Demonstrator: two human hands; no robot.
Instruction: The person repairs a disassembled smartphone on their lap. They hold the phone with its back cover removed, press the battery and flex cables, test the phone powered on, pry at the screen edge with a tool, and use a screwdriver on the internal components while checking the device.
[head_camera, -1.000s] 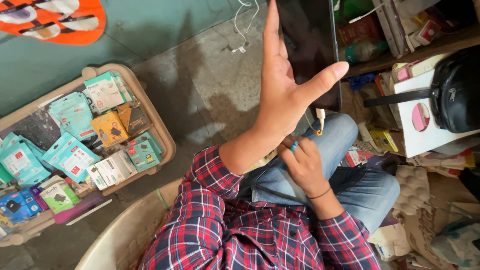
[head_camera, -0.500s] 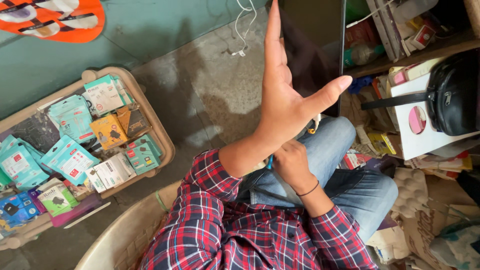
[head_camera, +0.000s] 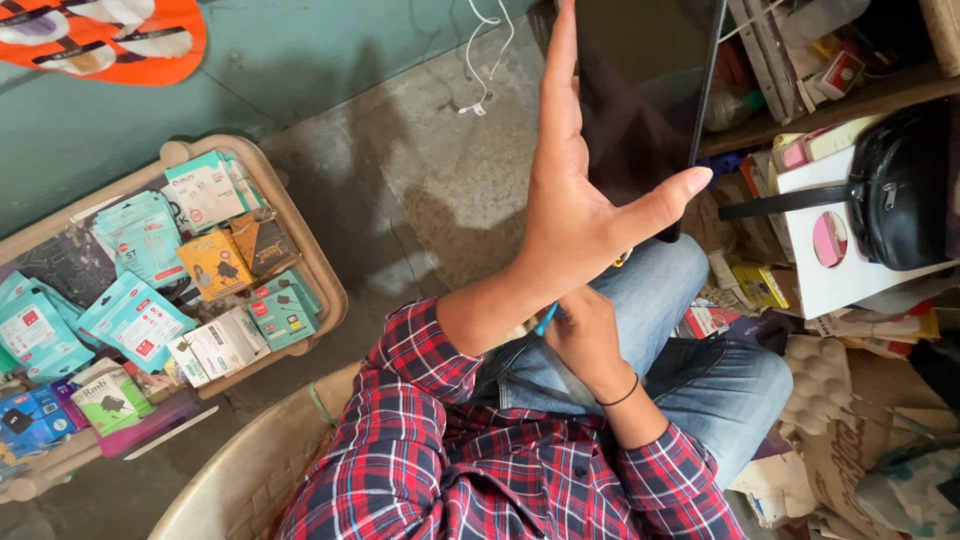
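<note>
Both hands up | L hand (head_camera: 572, 215) fingers spread, propping tablet (head_camera: 650, 90) | R hand (head_camera: 580, 335) closed on blue tool (head_camera: 545, 320) at lap

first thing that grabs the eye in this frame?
The raised left hand, fingers spread behind a large dark flat screen panel at top centre. Below it, the right hand rests on the blue-jeaned lap with a thin blue tool. At left, a beige plastic tray crammed with teal accessory packets.
</note>
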